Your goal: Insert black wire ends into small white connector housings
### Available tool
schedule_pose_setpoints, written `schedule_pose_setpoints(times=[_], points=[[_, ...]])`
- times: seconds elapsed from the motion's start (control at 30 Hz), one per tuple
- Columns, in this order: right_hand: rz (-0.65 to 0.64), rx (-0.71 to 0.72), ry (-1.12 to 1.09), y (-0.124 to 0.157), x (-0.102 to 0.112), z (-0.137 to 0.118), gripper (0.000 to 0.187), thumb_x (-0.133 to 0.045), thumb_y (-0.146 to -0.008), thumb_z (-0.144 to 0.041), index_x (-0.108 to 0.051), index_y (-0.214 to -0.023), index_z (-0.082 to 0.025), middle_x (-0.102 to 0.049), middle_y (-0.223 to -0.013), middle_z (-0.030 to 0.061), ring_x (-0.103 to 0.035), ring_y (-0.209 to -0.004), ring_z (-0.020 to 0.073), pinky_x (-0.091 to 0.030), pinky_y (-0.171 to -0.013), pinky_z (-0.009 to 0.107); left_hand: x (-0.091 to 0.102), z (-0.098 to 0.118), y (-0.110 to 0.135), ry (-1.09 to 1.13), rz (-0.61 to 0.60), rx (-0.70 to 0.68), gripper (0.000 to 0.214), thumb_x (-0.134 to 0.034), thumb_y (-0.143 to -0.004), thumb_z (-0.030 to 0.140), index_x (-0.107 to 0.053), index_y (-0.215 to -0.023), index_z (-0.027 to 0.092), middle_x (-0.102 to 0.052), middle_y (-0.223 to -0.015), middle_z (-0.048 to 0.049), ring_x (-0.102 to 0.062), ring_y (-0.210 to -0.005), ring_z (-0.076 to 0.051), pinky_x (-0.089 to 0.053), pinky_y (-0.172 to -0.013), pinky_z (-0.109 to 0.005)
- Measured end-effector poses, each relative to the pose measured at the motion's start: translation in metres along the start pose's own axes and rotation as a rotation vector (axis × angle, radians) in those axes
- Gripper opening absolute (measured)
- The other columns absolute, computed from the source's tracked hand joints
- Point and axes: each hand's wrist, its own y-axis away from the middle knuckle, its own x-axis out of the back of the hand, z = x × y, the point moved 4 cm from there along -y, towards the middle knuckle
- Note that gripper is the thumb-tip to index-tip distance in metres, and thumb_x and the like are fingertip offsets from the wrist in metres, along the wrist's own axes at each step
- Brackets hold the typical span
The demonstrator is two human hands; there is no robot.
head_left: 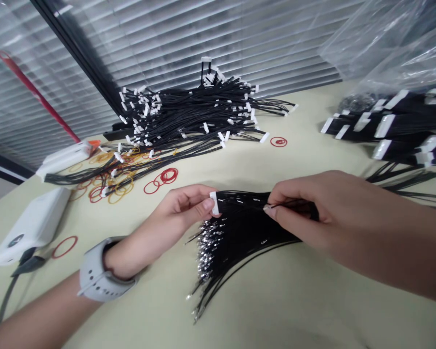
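Note:
Between thumb and fingers, my left hand (191, 206) pinches a white connector (214, 203). Black wires run from that connector toward the right. My right hand (308, 208) is closed around black wires (247, 213), its thumb and forefinger pressed together near the middle of the bundle. Below the connector, many loose wire ends with shiny metal terminals (205, 249) fan out over the table. Whether the right fingertips hold one wire or several is hidden. A grey watch band (103, 271) is on my left wrist.
A large pile of black cables (192, 111) with white connectors lies at the back. Red rubber bands (167, 177) and yellow ones lie left of centre. A white power bank (32, 225) sits at left. More bundled cables (403, 126) and clear plastic bags (392, 43) are at right.

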Motion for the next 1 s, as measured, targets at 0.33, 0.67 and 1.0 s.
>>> schedule_pose_setpoints(times=[0.33, 0.67, 1.0], points=[[-0.122, -0.089, -0.006, -0.0004, 0.0005, -0.0043, 0.020, -0.048, -0.074, -0.027, -0.057, -0.057, -0.021, -0.046, -0.042, -0.0045, -0.032, -0.035, 0.0057, -0.023, -0.034, 0.021, -0.0010, 0.0012, 0.0011, 0.017, -0.012, -0.025, 0.011, -0.056, -0.083, 0.022, -0.064, -0.087, 0.018, -0.061, -0.076, 0.0012, -0.055, -0.071, -0.008, -0.042, -0.068, -0.017], [-0.152, -0.106, -0.040, 0.0004, -0.0017, -0.0030, 0.019, -0.047, -0.074, -0.025, -0.057, -0.058, -0.021, -0.043, -0.041, -0.0053, -0.031, -0.035, 0.0050, -0.021, -0.033, 0.019, -0.0018, 0.0043, -0.0006, -0.007, -0.022, -0.041, 0.010, -0.053, -0.084, 0.021, -0.062, -0.080, 0.015, -0.059, -0.071, 0.0019, -0.052, -0.067, -0.007, -0.040, -0.062, -0.015], [-0.139, -0.115, -0.013, 0.0010, -0.0022, -0.0036, 0.018, -0.046, -0.072, -0.023, -0.055, -0.056, -0.022, -0.043, -0.042, -0.0053, -0.031, -0.036, 0.0053, -0.022, -0.034, 0.018, -0.0021, 0.0042, -0.0001, -0.017, -0.020, -0.024, 0.010, -0.053, -0.084, 0.021, -0.061, -0.082, 0.015, -0.059, -0.072, 0.0017, -0.052, -0.067, -0.007, -0.040, -0.063, -0.015]])
